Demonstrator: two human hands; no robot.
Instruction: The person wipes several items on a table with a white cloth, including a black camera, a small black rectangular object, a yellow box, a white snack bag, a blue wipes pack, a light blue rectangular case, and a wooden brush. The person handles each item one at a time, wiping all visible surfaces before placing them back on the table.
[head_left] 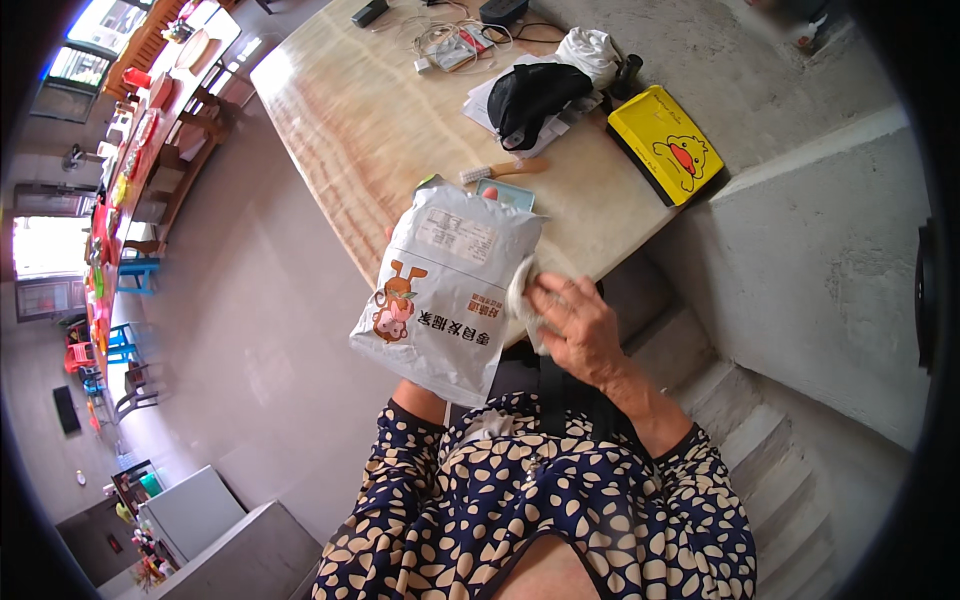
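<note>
Package: white printed pouch (440, 300), held up over the near edge of the table (370, 120).
Left hand: mostly hidden behind the package, fingertip (490, 193) showing past its upper edge; whether the fingers grip or only support it cannot be told.
Right hand (578, 325): fingers closed on a pale cloth (520, 288) at the package's side, over the table's near edge.
Brush (505, 171): wooden-handled, on the table's near half.
Box (668, 145): yellow, duck picture, at the table's right edge.
Cables (450, 42): on the table's far end.
</note>
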